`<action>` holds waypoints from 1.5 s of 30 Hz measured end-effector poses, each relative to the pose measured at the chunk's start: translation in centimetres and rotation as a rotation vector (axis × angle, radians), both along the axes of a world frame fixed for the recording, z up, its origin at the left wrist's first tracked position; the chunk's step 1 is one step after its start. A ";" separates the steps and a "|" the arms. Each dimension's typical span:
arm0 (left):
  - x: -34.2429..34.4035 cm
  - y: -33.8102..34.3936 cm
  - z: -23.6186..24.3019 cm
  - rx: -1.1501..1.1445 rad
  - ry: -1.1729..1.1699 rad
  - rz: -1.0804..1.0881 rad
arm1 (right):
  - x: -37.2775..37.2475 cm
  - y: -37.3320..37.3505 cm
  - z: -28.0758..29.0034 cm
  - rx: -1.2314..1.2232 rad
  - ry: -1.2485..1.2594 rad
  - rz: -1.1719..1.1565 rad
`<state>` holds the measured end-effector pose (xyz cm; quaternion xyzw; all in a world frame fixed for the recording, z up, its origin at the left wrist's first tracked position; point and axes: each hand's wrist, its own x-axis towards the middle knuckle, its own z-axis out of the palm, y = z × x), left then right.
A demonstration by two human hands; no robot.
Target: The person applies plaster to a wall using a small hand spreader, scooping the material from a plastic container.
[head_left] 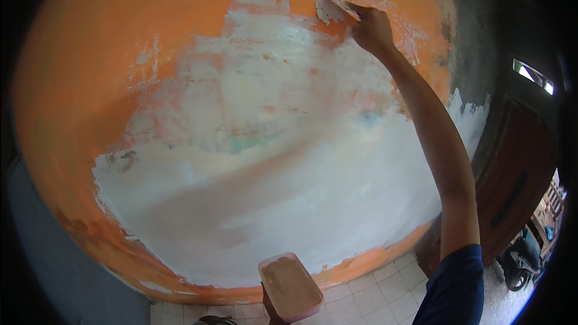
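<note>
Putty (289,281) fills the pink tub (291,316) (left hand (272,308) beneath).

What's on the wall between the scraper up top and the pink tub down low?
In the head view, between scraper and tub, the wall wears a broad white putty patch.

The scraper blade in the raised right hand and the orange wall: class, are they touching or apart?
Touching. In the head view the scraper, gripped by the right hand, lies flat against the wall at the upper edge of the white filler, with no gap visible.
</note>
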<state>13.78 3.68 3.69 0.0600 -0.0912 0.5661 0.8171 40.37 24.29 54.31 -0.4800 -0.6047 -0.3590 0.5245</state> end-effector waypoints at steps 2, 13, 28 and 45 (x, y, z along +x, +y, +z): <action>-0.1 -0.2 0.3 0.106 -0.072 0.036 | -2.8 0.1 0.5 -0.021 0.045 0.027; -2.3 0.7 -3.1 -0.217 0.125 -0.008 | -7.5 5.2 -3.5 0.157 0.033 -0.160; -3.0 1.3 1.5 -0.094 0.149 0.094 | -5.1 1.4 -7.3 -0.127 -0.156 -0.103; -4.0 -0.2 -1.1 -0.072 0.030 0.168 | -2.0 1.2 4.1 0.060 -0.063 -0.189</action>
